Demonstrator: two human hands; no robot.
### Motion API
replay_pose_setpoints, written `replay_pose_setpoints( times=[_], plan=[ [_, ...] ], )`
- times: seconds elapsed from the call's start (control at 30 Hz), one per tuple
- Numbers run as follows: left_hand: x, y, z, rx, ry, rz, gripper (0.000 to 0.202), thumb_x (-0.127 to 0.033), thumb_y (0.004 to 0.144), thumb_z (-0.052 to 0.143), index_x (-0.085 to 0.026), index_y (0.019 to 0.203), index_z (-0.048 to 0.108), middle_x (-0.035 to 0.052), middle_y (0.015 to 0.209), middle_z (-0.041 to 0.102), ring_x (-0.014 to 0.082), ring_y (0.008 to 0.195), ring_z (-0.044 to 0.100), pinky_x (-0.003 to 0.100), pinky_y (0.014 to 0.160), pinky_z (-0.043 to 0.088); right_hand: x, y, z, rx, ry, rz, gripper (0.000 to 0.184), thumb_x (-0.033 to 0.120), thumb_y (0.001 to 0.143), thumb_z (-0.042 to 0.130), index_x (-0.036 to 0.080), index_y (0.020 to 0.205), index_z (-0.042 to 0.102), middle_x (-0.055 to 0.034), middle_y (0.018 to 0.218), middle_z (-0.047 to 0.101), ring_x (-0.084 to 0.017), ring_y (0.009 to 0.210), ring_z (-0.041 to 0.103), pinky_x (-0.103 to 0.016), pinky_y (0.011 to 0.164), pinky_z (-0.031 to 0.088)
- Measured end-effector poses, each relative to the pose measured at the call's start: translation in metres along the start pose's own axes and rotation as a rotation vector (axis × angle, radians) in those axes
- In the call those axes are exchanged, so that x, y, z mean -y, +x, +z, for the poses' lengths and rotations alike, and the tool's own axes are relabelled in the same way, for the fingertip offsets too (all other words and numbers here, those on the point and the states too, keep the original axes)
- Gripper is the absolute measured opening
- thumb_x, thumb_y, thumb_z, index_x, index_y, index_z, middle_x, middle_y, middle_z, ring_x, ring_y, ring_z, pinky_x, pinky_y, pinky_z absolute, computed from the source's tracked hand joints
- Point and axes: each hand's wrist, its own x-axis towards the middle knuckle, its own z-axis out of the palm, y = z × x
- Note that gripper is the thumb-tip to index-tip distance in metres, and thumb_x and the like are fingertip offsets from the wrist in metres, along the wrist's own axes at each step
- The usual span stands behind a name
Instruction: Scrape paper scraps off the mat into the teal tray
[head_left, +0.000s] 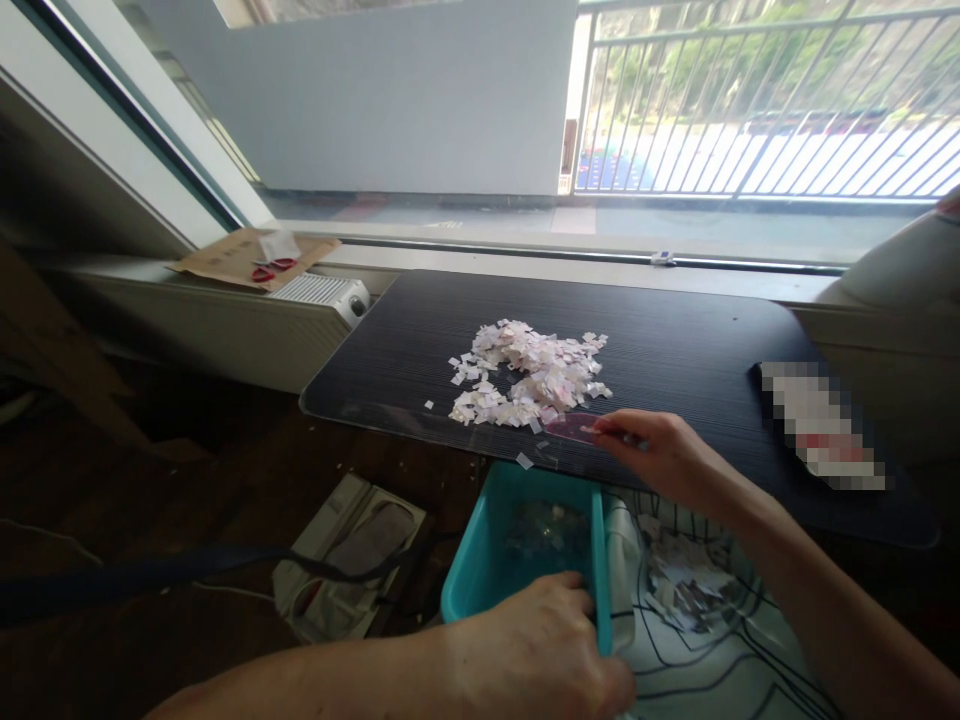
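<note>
A pile of several small white and pink paper pieces [529,375] lies on a dark table [675,330]. My right hand [660,455] rests at the table's near edge, fingers pinched on a thin pink piece [570,428] next to the pile. Below the edge, my left hand [544,650] is closed over the rim of a teal plastic bin [480,560] that has some small pieces inside. More paper scraps [686,585] lie on a white checked cloth [720,650] on my lap, right of the bin.
A blurred flat object [821,420] lies on the table's right side. A white radiator [319,290] with cardboard [251,257] on top stands at the left, below the window. White packaging [349,560] and dark cables [150,575] lie on the floor.
</note>
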Motion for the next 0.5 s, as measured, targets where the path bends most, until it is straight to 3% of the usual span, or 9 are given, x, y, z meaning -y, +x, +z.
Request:
replay_pose_setpoints(
  times=[0.23, 0.33, 0.5],
  plan=[
    [0.004, -0.013, 0.004, -0.062, 0.021, -0.029, 0.024, -0.03, 0.08, 0.073, -0.021, 0.071, 0.054, -0.0022, 0.052, 0.054, 0.019, 0.055, 0.055, 0.031, 0.067, 0.043, 0.018, 0.012, 0.005, 0.033, -0.151, -0.14, 0.021, 0.02, 0.091, 0.053, 0.017, 0.095, 0.073, -0.0063, 0.089, 0.074, -0.019, 0.078, 0.067, -0.026, 0.068, 0.048],
    [0.005, -0.011, 0.002, -0.054, 0.016, -0.02, 0.025, -0.031, 0.079, 0.075, -0.021, 0.07, 0.053, -0.0021, 0.05, 0.053, 0.0195, 0.053, 0.054, 0.031, 0.067, 0.042, 0.016, 0.005, 0.001, 0.076, -0.152, -0.148, 0.02, 0.021, 0.092, 0.053, 0.019, 0.094, 0.073, -0.0047, 0.085, 0.074, -0.017, 0.075, 0.067, -0.025, 0.066, 0.048],
    [0.005, -0.004, -0.001, -0.032, 0.004, 0.007, 0.025, -0.034, 0.083, 0.072, -0.021, 0.071, 0.054, -0.0018, 0.05, 0.053, 0.0198, 0.053, 0.054, 0.033, 0.066, 0.042, 0.014, 0.0, -0.003, 0.018, -0.167, -0.125, 0.021, 0.02, 0.092, 0.053, 0.017, 0.097, 0.073, -0.0061, 0.089, 0.074, -0.019, 0.079, 0.067, -0.026, 0.07, 0.048]
  ],
)
